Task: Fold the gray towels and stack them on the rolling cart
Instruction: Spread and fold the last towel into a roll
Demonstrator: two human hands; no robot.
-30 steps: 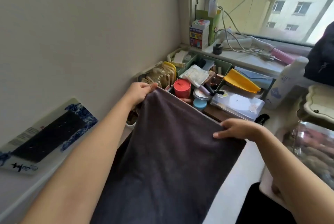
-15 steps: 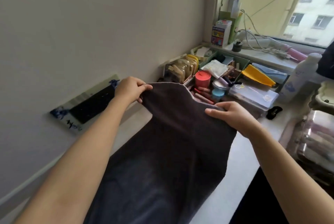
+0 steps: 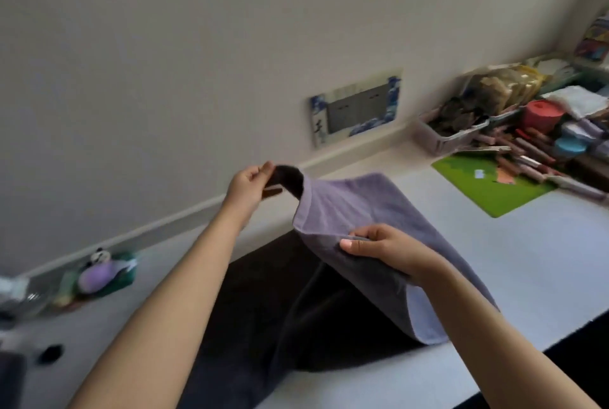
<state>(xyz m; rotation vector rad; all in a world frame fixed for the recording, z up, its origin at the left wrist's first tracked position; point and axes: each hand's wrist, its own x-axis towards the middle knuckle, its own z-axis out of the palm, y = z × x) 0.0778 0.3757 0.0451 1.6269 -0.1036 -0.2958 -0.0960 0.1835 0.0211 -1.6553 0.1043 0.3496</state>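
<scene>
Hands [image 3: 252,185] [image 3: 384,249] pinching towel [image 3: 356,210] corners

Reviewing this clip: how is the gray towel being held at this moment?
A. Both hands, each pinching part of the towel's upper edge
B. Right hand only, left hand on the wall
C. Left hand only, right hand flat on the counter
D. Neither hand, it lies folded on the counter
A: the left hand pinches a corner of the gray towel while the right hand grips its edge, the rest draping onto the counter.
</scene>
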